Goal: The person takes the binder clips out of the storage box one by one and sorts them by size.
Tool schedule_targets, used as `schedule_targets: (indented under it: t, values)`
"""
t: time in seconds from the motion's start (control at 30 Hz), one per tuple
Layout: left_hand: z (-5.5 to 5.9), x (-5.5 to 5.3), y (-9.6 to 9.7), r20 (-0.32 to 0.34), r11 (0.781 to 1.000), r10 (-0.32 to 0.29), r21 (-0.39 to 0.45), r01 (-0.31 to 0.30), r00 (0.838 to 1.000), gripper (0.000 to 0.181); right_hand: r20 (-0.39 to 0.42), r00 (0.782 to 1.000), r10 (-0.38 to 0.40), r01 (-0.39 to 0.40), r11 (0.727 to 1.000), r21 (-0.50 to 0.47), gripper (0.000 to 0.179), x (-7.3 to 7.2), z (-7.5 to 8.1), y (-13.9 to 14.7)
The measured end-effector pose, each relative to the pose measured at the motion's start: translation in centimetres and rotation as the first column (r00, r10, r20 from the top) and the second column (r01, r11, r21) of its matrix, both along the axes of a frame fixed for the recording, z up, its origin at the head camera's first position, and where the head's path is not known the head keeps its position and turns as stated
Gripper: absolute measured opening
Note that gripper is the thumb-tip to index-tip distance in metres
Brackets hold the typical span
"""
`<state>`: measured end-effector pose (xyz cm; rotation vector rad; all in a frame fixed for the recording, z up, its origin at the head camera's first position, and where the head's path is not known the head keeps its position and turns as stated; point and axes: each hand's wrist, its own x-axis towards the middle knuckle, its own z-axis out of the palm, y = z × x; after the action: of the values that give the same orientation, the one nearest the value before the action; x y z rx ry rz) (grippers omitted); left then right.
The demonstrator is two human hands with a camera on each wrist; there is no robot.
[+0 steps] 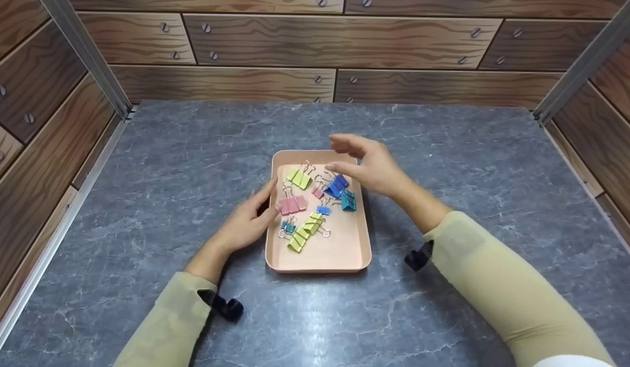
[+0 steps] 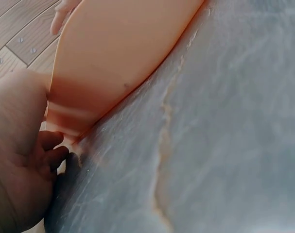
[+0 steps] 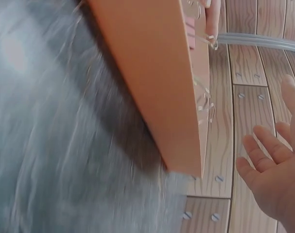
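Observation:
A peach-coloured tray [image 1: 340, 250] lies on the grey table, holding several binder clips in different sizes and colours. My left hand [image 1: 243, 221] grips the tray's left wall, thumb at the rim and fingers along the outside. Over the far right part of the tray, my right hand [image 1: 373, 165] is held with its fingers spread from the thumb and nothing between them. Nearest to it are a dark blue binder clip [image 1: 337, 185] and a yellow-green binder clip [image 1: 299, 178]. A pink binder clip [image 1: 293, 205] sits by the left thumb. In the right wrist view, the right hand [image 3: 273, 165] appears apart from the tray.
Teal binder clips, such as the larger teal clip [image 1: 348, 200], and a small blue clip [image 1: 323, 210] lie among the others. Wood-patterned walls [image 1: 340, 43] enclose the marbled grey table [image 1: 192, 148] at the back and sides, with metal posts [image 1: 575, 66] at the corners.

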<state>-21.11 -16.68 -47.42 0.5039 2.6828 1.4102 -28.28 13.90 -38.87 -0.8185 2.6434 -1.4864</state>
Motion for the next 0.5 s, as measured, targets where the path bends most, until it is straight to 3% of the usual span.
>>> schedule_targets:
  t: [0.17,0.5]
  values:
    - [0.0,0.1,0.0,0.002,1.0,0.011,-0.016,-0.011,1.0,0.069,0.066,0.996,0.058,-0.05,0.992,-0.118,0.055,-0.3,-0.6,-2.1]
    - [-0.1,0.1,0.0,-0.014,1.0,0.021,-0.002,-0.021,1.0,0.068,0.103,0.984,0.147,-0.135,0.985,-0.111,0.051,-0.3,-1.6,-4.9]
